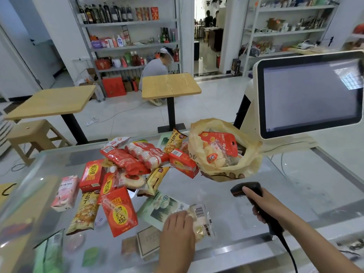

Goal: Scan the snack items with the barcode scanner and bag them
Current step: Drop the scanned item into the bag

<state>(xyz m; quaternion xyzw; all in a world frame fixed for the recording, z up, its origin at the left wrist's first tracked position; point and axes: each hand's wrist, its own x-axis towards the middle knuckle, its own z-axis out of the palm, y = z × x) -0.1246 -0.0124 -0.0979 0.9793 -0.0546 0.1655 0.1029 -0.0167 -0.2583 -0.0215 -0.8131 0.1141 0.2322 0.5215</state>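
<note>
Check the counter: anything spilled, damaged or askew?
Nothing spilled or torn. The snacks lie in a loose heap; one red box sits tilted beside the yellow bag. The right hand holds the scanner normally.
</note>
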